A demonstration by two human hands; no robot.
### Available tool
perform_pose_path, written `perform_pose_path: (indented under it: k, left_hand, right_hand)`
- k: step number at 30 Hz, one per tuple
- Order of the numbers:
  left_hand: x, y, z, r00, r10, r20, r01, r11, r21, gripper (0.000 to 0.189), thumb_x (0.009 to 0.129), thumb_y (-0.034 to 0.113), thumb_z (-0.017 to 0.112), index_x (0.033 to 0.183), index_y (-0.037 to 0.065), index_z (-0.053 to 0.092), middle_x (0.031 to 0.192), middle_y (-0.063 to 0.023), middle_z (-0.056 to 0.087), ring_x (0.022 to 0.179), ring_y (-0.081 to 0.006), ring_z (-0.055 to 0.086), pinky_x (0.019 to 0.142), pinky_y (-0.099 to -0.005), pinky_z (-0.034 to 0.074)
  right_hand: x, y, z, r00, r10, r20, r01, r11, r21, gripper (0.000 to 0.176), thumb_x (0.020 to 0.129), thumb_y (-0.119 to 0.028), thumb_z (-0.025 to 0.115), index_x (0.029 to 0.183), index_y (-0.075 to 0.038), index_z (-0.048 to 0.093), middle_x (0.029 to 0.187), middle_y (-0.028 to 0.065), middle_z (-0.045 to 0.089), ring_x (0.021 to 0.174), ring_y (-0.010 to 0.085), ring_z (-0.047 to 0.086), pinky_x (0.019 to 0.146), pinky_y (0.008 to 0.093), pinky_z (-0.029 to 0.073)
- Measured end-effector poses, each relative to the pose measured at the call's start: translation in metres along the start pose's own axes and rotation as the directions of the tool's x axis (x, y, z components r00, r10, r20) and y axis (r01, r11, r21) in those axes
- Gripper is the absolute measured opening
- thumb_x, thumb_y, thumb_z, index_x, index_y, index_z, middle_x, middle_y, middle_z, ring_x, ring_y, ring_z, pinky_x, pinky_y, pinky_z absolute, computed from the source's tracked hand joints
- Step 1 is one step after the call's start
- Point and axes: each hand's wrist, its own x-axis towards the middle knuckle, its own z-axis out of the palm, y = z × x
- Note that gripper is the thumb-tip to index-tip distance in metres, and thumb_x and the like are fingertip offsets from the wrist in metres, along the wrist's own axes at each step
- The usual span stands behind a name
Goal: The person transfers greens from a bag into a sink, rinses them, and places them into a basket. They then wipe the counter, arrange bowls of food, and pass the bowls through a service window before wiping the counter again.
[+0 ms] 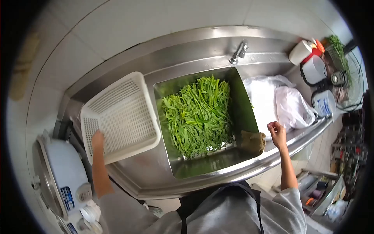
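Inside the near left part of a white perforated basket (154, 117), my left hand (98, 139) rests by its left wall; the fingertips are too small to make out. The basket stands tilted on the metal counter left of the sink. Leafy greens (198, 113) fill much of the sink basin (243, 101). My right hand (276, 130) hovers near the front right edge of the sink, fingers curled together, and anything in them is too small to tell. A brown cloth (252, 142) hangs over the basin's front right corner, left of that hand.
White plastic bags (290, 105) lie right of the basin. A faucet (239, 52) stands behind it. White containers (313, 70) and a wire fan guard or rack (352, 78) are at the far right. A large cooker (62, 175) stands at the left.
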Motion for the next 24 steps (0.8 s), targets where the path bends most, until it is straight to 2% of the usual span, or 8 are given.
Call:
perform_pose_path:
  k: [2,9,15,17,18,20,22,24]
  left_hand:
    - [-0.002,-0.01,0.0,0.999,0.007,0.053,-0.001,0.993,-0.116,0.007,0.072,0.002,0.058,0.075,-0.004,0.06,0.088,-0.0146,0.055,0.082,-0.0272,0.057,0.069,-0.0343,0.047]
    - [0.008,-0.027,0.014,0.993,0.053,0.102,-0.049,0.998,-0.044,0.01,0.073,0.002,0.056,0.082,-0.003,0.059,0.087,-0.0152,0.054,0.084,-0.0278,0.056,0.07,-0.0359,0.047]
    - [-0.002,-0.015,-0.016,0.955,0.273,-0.119,-0.272,0.962,0.026,0.013,0.082,0.007,0.047,0.079,-0.001,0.056,0.087,-0.0149,0.054,0.079,-0.0297,0.055,0.07,-0.0359,0.044]
    - [-0.007,0.006,-0.087,0.976,-0.06,-0.21,-0.072,0.819,-0.569,0.009,0.082,0.008,0.049,0.08,0.0,0.052,0.084,-0.0107,0.053,0.074,-0.0248,0.054,0.068,-0.0316,0.043]
    - [-0.019,0.025,-0.132,0.976,-0.059,-0.208,-0.07,0.824,-0.563,0.009,0.082,0.008,0.049,0.08,0.0,0.052,0.084,-0.0107,0.053,0.074,-0.0248,0.054,0.068,-0.0316,0.043]
    - [-0.051,0.087,-0.21,0.968,-0.094,-0.231,-0.125,0.621,-0.774,0.008,0.082,0.01,0.052,0.083,0.002,0.05,0.081,-0.0063,0.051,0.071,-0.0178,0.051,0.066,-0.0278,0.041]
    - [-0.072,0.153,-0.231,0.932,0.095,-0.349,-0.342,0.542,-0.768,0.008,0.08,0.008,0.056,0.084,0.004,0.05,0.081,-0.0042,0.05,0.071,-0.0128,0.049,0.065,-0.0259,0.042]
    - [-0.08,0.233,-0.231,0.963,0.241,-0.119,-0.219,0.45,-0.866,0.014,0.075,-0.001,0.057,0.088,0.002,0.051,0.095,-0.0071,0.056,0.082,-0.0181,0.055,0.072,-0.0274,0.044]
  right_hand:
    - [-0.006,0.008,0.0,1.0,0.0,-0.014,0.0,1.0,-0.028,0.014,0.079,-0.013,0.058,0.078,0.001,0.06,0.061,0.0061,0.057,0.05,0.0093,0.045,0.049,0.0257,0.038]
    - [0.0,-0.012,0.011,0.998,0.038,0.054,-0.034,0.997,-0.069,0.015,0.079,-0.013,0.057,0.081,0.001,0.06,0.064,0.0099,0.058,0.05,0.015,0.047,0.052,0.0297,0.041]
    - [0.024,-0.021,0.018,0.993,-0.089,0.072,0.086,0.996,0.036,0.017,0.079,-0.016,0.059,0.079,0.001,0.061,0.066,0.0108,0.06,0.05,0.0175,0.051,0.054,0.0302,0.043]
    - [0.044,-0.02,0.017,0.987,-0.157,0.031,0.156,0.987,0.031,0.022,0.08,-0.02,0.059,0.076,0.001,0.061,0.061,0.0109,0.058,0.047,0.0166,0.05,0.051,0.0296,0.042]
    - [0.06,-0.016,0.018,0.982,-0.189,0.005,0.189,0.982,0.01,0.024,0.081,-0.022,0.058,0.073,0.001,0.061,0.058,0.0111,0.057,0.045,0.0162,0.049,0.049,0.0294,0.04]
    - [0.102,-0.014,0.026,0.984,-0.176,-0.028,0.177,0.982,0.07,0.033,0.083,-0.027,0.055,0.069,0.002,0.06,0.053,0.0152,0.053,0.043,0.0206,0.048,0.047,0.0319,0.039]
    - [0.167,-0.017,0.053,0.95,-0.238,-0.204,0.264,0.958,0.11,0.027,0.084,-0.023,0.053,0.08,0.003,0.06,0.067,0.0207,0.057,0.064,0.0343,0.057,0.061,0.0372,0.045]
    - [0.232,-0.046,0.074,0.846,-0.375,-0.378,0.457,0.876,0.153,0.019,0.083,-0.015,0.052,0.092,-0.001,0.06,0.093,0.0194,0.059,0.089,0.0334,0.055,0.075,0.0379,0.044]
